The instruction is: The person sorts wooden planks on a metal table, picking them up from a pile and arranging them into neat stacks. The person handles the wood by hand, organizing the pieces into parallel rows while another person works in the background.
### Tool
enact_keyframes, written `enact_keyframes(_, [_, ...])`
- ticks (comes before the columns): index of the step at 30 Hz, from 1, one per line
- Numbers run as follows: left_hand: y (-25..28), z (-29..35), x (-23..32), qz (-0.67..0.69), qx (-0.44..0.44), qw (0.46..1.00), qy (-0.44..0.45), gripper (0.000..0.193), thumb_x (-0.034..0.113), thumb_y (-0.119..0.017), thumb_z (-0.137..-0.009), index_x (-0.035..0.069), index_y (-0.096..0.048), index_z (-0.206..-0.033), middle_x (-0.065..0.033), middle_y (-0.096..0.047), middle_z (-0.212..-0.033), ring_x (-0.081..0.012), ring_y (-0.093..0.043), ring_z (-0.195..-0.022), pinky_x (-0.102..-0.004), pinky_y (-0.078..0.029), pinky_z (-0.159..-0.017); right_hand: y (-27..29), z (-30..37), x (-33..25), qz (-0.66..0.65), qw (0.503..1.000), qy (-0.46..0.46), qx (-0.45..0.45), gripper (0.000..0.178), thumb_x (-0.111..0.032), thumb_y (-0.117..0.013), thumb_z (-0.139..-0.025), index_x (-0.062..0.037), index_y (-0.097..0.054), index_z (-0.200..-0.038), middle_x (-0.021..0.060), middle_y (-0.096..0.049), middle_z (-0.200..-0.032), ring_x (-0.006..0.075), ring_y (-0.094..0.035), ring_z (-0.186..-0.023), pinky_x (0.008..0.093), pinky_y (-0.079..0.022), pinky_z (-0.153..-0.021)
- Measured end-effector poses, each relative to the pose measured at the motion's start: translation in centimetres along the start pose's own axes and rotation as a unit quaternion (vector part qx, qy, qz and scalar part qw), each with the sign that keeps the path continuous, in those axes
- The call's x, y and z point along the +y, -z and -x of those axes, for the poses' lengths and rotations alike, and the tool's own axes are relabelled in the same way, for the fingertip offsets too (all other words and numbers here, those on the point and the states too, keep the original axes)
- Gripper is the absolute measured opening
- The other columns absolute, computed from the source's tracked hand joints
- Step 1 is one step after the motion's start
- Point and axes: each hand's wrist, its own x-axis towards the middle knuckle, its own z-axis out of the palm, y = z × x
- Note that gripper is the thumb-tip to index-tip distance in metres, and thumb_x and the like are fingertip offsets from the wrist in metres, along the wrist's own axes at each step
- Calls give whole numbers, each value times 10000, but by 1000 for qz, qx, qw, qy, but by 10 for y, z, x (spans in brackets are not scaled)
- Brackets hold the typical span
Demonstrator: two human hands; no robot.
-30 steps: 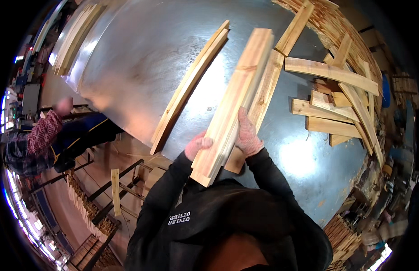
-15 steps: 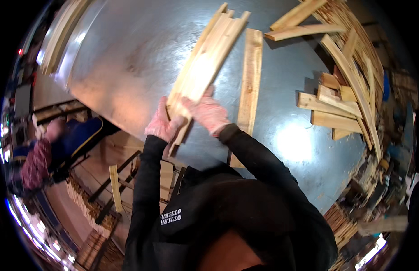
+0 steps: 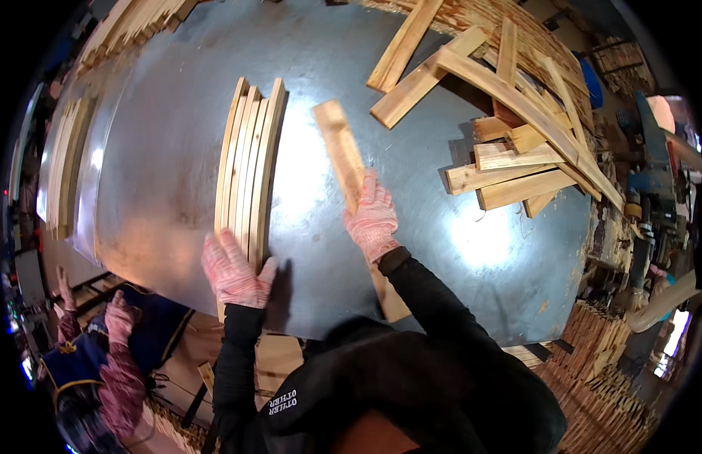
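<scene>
Several pale wooden slats (image 3: 247, 166) lie side by side as a narrow bundle on the grey metal tabletop, their far ends slightly uneven. My left hand (image 3: 237, 274), in a pink-and-white knit glove, spans the near end of this bundle, fingers over it and thumb along its right side. To the right, my right hand (image 3: 374, 221), gloved alike, grips a single wooden slat (image 3: 340, 140) around its middle. That slat slants, far end to the left, and its near end shows below the hand by the table edge. My right fingers are partly hidden behind the glove's back.
A loose pile of wooden boards (image 3: 517, 170) lies on the table's right side. More slats (image 3: 69, 166) rest beyond the left edge, and others (image 3: 135, 26) at the far left. A co-worker in a blue apron (image 3: 150, 325) is at lower left. Stacked wood (image 3: 593, 378) stands at lower right.
My right hand has left the bundle and taken hold of the separate slat, which now slants. The bundle is straighter, with my left hand still on it. The view has shifted.
</scene>
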Motion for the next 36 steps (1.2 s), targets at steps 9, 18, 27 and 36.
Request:
enact_keyframes(9, [41, -163, 64, 167, -436, 882, -70, 496, 474, -780, -724, 58, -667, -970, -141, -688, -903, -277, -662, -832, -424, -525, -747, 165, -53, 24, 13, 824, 563, 60, 604, -319, -698, -785, -24, -556, -1293, 193, -559, -1314, 363, -528, -1213, 478, -438, -1005])
enact_keyframes(18, [21, -116, -130, 33, -88, 948, 304, 435, 455, -678, -862, 73, -635, -1067, -171, -682, -896, -325, -673, -838, -432, -519, -751, 225, -242, 170, 303, 953, -13, -15, 886, -464, -770, -706, -59, -412, -1408, 197, -574, -1307, 353, -546, -1224, 445, -436, -1018])
enact_keyframes(27, [5, -176, -347, -181, -200, 933, 238, 270, 351, -619, -913, 162, -616, -1106, -165, -677, -1087, -398, -638, -1034, -488, -521, -827, 181, -147, 177, -347, 890, -161, -249, 288, -305, -676, -822, -30, -599, -861, 59, -591, -724, 148, -567, -598, 275, -481, -554])
enact_keyframes(36, [-19, -271, -175, -90, -139, 953, 252, 426, 401, -599, -919, 5, -624, -1073, -190, -690, -996, -365, -655, -937, -442, -517, -817, 117, -140, 103, -281, 942, -153, 101, 530, -390, -691, -811, -9, -474, -1110, 164, -591, -912, 290, -615, -835, 379, -494, -795])
